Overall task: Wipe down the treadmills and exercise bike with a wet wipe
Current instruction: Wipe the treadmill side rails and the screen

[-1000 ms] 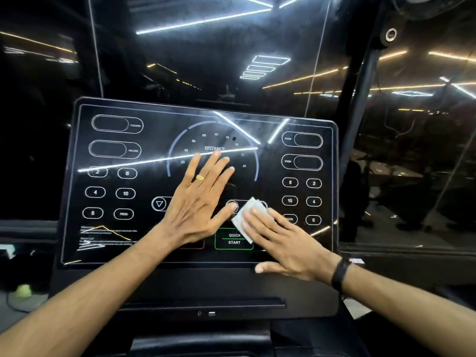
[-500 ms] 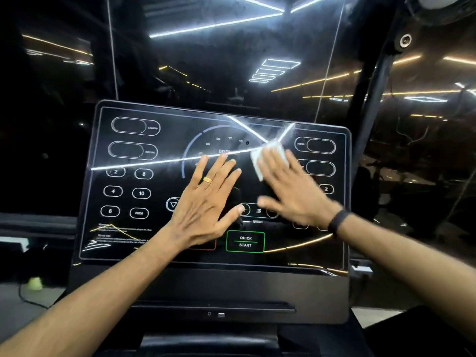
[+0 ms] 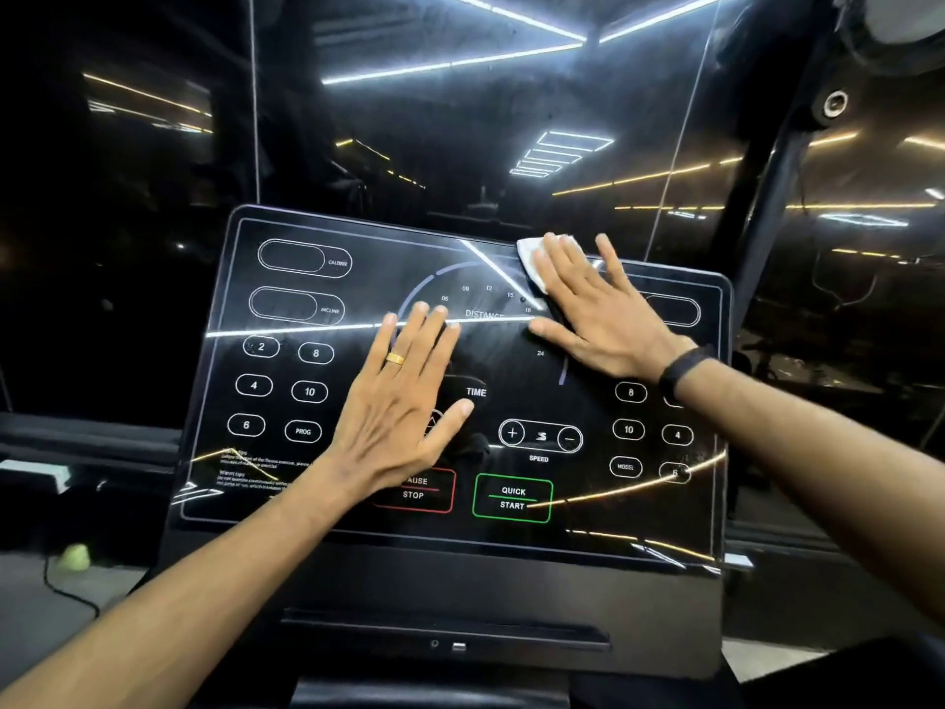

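A glossy black treadmill console (image 3: 286,468) with white printed buttons fills the middle of the view. My left hand (image 3: 401,401) lies flat on its centre, fingers straight and spread, a gold ring on one finger. My right hand (image 3: 595,304) presses a white wet wipe (image 3: 532,261) flat against the console's upper edge, right of centre, with straight fingers. Only the wipe's left part shows from under my fingers. A black band sits on my right wrist.
Dark glass (image 3: 460,120) behind the console reflects ceiling light strips. A black post (image 3: 777,186) rises at the right. Below the screen runs a black ledge with a slot (image 3: 445,631). A cable and a small green ball (image 3: 75,557) lie on the floor at left.
My right hand has slid the wipe from the lower middle of the console up to its top edge. My left hand has stayed flat on the centre.
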